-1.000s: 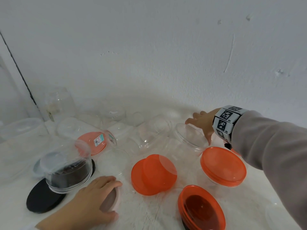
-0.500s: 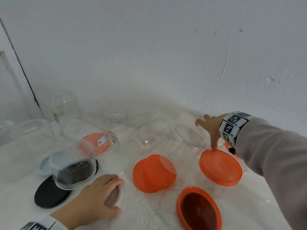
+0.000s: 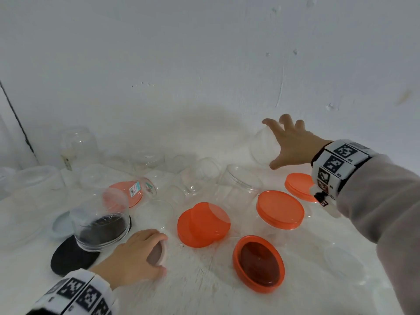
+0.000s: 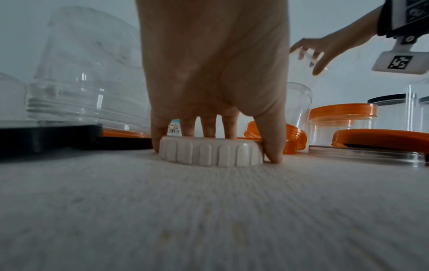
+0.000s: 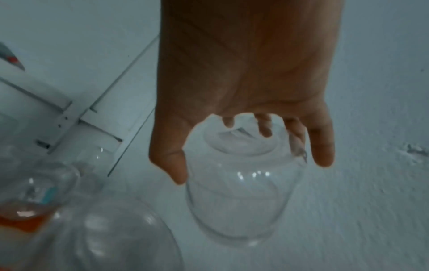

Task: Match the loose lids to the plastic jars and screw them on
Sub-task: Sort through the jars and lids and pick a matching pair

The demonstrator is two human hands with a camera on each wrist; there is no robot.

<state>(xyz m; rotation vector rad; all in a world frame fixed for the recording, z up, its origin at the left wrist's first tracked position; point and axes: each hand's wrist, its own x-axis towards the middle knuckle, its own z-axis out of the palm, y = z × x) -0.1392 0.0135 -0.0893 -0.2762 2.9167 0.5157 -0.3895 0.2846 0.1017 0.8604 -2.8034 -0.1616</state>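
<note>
My left hand (image 4: 216,82) grips the ribbed white plastic lid (image 4: 211,153) on the surface (image 4: 209,210); my right hand (image 5: 246,88) grasps a clear round plastic jar (image 5: 239,198).

Glossy clear plastic jars (image 3: 236,189), ribbed matt white lid (image 4: 211,153), seemingly woodgrain table (image 4: 209,210).

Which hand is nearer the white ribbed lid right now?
Left. The left hand grips the white ribbed lid on the table; the right hand is far off, holding a clear jar near the wall.
</note>
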